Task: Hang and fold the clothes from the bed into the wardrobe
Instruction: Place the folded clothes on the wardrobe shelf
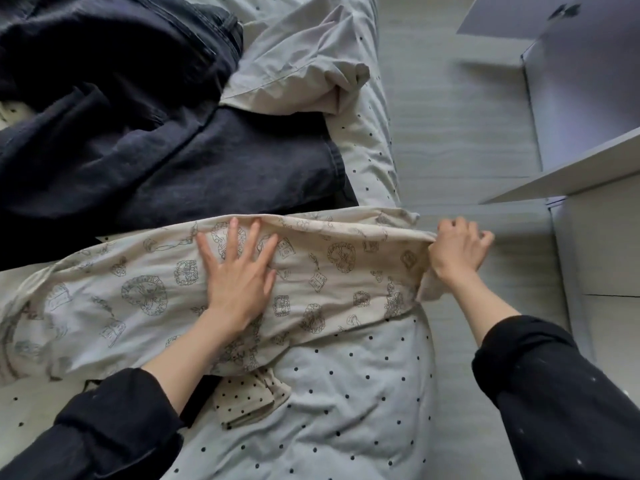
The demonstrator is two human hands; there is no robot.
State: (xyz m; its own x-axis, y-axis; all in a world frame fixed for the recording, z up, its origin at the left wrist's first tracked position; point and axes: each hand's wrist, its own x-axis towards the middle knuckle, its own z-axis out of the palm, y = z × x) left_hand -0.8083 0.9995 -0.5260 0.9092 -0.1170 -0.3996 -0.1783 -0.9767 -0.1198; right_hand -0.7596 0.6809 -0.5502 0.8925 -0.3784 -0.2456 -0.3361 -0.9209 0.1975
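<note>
A cream garment with a printed line pattern lies stretched across the bed, which has a dotted cover. My left hand presses flat on the middle of the garment, fingers spread. My right hand grips the garment's right end at the edge of the bed, fingers curled round the cloth. Dark denim clothes lie heaped on the bed beyond the garment. A plain beige garment lies crumpled at the top, next to the denim.
The grey wardrobe stands open at the right, with a shelf edge jutting toward the bed. A strip of grey floor runs between bed and wardrobe. A small dotted cloth lies under the patterned garment's near edge.
</note>
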